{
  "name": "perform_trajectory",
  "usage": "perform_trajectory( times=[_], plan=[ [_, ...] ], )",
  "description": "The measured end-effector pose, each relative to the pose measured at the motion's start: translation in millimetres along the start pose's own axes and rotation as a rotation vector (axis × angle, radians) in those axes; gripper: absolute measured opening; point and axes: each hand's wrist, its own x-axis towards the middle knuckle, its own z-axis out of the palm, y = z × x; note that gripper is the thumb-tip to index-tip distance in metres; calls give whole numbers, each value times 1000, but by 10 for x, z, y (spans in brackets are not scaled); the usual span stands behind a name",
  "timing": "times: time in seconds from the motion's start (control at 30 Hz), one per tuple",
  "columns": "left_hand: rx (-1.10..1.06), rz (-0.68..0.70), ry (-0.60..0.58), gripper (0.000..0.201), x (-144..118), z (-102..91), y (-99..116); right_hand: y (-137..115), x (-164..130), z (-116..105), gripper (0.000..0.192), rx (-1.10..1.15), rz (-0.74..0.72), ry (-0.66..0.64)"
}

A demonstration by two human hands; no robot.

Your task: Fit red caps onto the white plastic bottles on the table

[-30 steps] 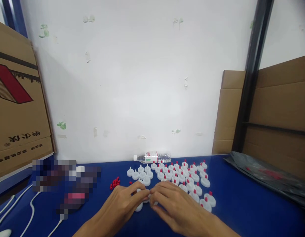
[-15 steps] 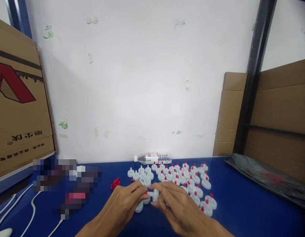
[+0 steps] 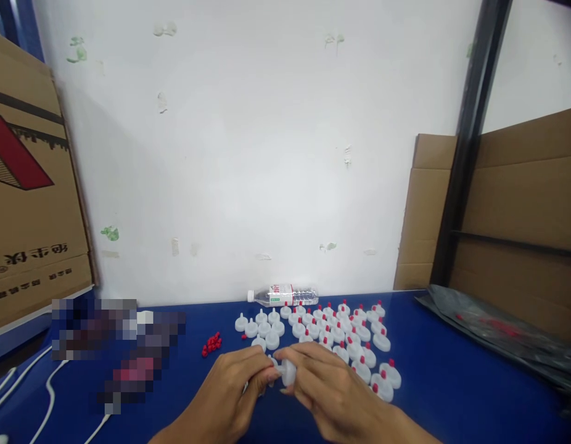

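Both hands are meeting right in the middle, low over the blue desk point(image 3: 452, 382). Right hand point(image 3: 334, 385) is pinching a small white cap point(image 3: 288, 371) between thumb and fingertips, tipped on its side so its spout is pointing left, straight at the left hand point(image 3: 234, 385). Left hand's fingers are closing in narrow on that spout end; looks like they're holding something tiny there, but honestly I can't tell what. So the cap is sitting between the two hands, long axis running left-right, both hands touching it or nearly.

Just beyond the knuckles, the rows of white caps with red tips point(image 3: 359, 333) are spreading out toward the right, with a few plain white caps point(image 3: 262, 322) on the left end. Little pile of red plugs point(image 3: 212, 344) is lying near the left hand, so that hand is closer to it. Water bottle point(image 3: 284, 295) is lying flat by the wall.
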Motion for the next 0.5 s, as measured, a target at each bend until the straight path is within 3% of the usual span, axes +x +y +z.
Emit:
perform_trajectory(
  times=[0.17,0.37,0.5],
  plan=[
    [41,-20,-40,37,10,-15,-1,1,16,4,26,-24,-7,-22],
    [333,-4,-37,40,51,-180,-80,-95,195,-53,10,-42,170,-147],
    [536,-164,15,39,78,-362,-294,-68,196,-119,20,-73,293,-193]
  ],
)
